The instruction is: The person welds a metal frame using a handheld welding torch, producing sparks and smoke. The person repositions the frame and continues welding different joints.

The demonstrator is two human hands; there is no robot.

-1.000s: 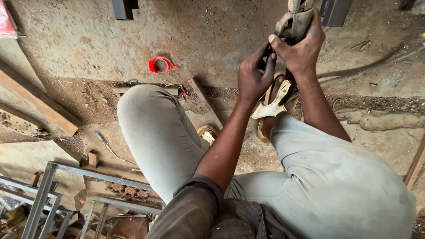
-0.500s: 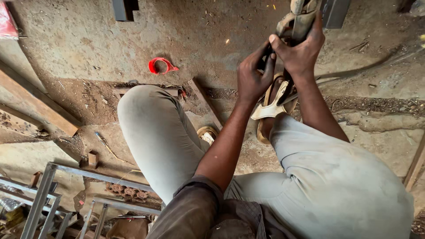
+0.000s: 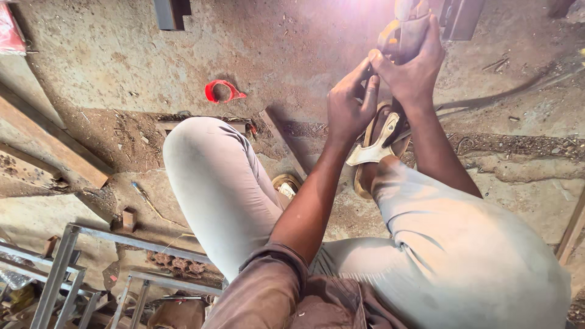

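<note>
Where glare whitens, tool (image 3: pixel 407 27) cut off

A red package (image 3: pixel 8 30), possibly a plastic bag, lies cut off at the upper-left edge.

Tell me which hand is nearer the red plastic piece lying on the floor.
Left. The left hand is closer to the red plastic piece, which lies on the floor off to its left. The right hand, gripping the power tool, sits farther away, beyond the left hand.
</note>
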